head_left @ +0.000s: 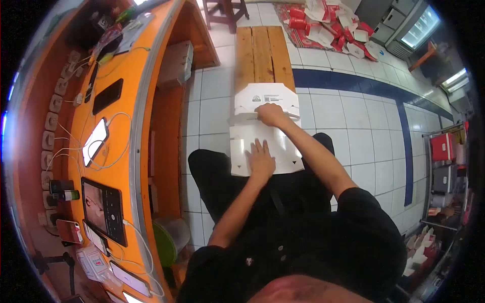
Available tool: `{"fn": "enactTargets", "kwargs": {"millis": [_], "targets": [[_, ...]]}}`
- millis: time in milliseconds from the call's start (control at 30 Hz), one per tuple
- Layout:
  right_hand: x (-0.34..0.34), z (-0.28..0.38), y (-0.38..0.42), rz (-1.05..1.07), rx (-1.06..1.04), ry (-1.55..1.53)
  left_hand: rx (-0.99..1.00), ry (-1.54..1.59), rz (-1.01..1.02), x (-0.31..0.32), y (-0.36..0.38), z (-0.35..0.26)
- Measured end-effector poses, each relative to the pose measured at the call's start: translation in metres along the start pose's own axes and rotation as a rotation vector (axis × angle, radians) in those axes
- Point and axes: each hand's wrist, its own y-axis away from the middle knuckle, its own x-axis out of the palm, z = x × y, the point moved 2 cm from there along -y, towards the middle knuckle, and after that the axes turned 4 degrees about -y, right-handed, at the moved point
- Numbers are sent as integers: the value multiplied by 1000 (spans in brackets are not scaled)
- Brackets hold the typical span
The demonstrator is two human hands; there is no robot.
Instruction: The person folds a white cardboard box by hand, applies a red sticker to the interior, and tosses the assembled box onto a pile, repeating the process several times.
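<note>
Orange counter [126,86] beside cardboard sheet [262,131]

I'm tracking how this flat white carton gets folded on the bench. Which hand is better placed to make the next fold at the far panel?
Probably the right hand: it already grips the cardboard carton at the crease of its far panel. The left hand lies flat on the near panel, pinning it to the wooden bench.

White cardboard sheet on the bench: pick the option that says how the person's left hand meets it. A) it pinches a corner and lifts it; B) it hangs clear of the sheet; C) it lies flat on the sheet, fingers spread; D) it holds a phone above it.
C: the left hand lies palm down on the white cardboard sheet, fingers spread, while the right hand grips a fold farther up.
</note>
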Motion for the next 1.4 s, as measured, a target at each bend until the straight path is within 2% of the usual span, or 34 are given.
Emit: {"fn": "enactTargets", "kwargs": {"millis": [33,133,233,400,467,567,600,633,700,733,800,900,933,1033,1067,1167,1200,1267,1333,1400], "targets": [[-7,-5,-12,113,-11,11,-4,-29,59,0,2,-6],[-19,-3,-17,264,-160,51,-27,15,35,-4,16,-13],[-44,0,6,312,-292,-44,-50,10,86,-19,17,-17],[-72,14,61,327,-294,-152,-137,-20,107,-20,13,-31],[-65,12,77,308,-306,-206,-140,-33,84,-19,17,-33],[-50,14,94,394,-226,-303,-115,-70,81,-19,18,-35],[-31,11,98,378,-276,-289,-101,-95,107,-4,16,-35],[-12,16,106,378,-256,-275,-70,10,159,0,18,-34],[35,19,112,196,-392,-201,0,208,235,-3,17,-29],[30,28,106,248,-356,-111,-18,211,58,-7,20,-29],[25,49,98,346,-271,41,-28,201,12,-11,25,-28],[-22,49,91,155,-173,31,-42,89,-184,-1,26,-24],[-29,40,81,57,-108,-43,-52,45,-273,2,26,-23],[-41,32,75,-216,-38,44,-2,231,-156,-14,20,-5],[-43,28,82,-361,-111,39,21,301,-298,-21,18,2],[-53,17,108,-900,-36,-65,-94,359,-382,-24,7,32],[-31,-9,108,-862,61,-223,-148,251,-456,-22,4,44],[-1,-34,129,-816,415,-421,-323,218,-411,-28,7,61],[31,-44,152,-511,726,-456,-438,237,-299,-30,11,71],[58,-37,167,-396,732,-426,-501,309,-136,-29,13,77]]}}
